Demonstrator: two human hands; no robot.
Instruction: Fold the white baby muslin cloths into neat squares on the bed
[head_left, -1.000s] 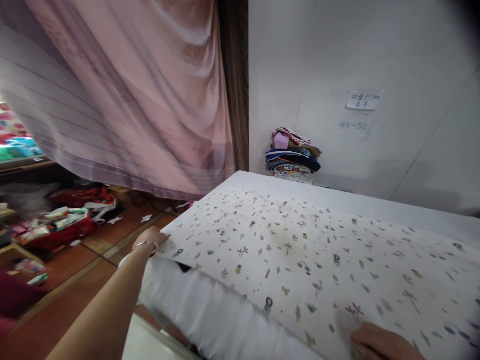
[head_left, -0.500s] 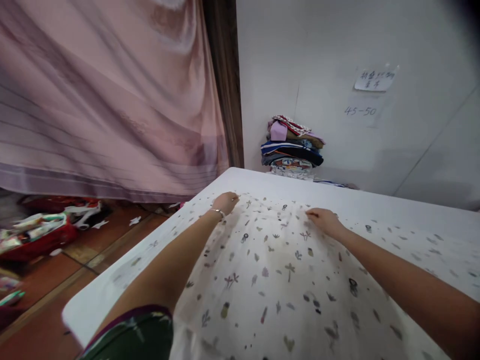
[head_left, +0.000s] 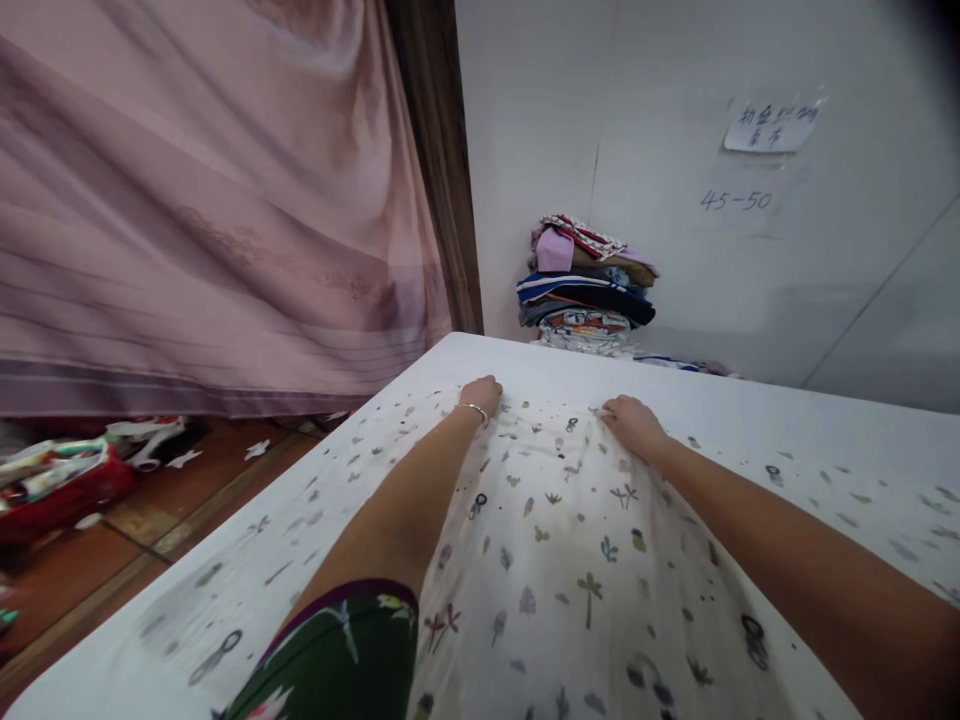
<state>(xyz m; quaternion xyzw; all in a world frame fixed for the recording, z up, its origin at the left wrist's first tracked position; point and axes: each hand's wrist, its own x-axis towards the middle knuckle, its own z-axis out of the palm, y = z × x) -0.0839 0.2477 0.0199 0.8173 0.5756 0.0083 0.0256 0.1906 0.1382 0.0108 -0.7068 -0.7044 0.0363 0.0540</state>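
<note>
In the head view, the white printed cloth lies over the table, running down toward the wearer between the forearms. The left hand has its fingers curled closed on the cloth's far edge; the right hand, well apart from it, pinches the same edge, fingers bent in. Beyond that edge, a white strip of tabletop leaves room forward, up to the far rim, with folded fabrics stacked behind.
</note>
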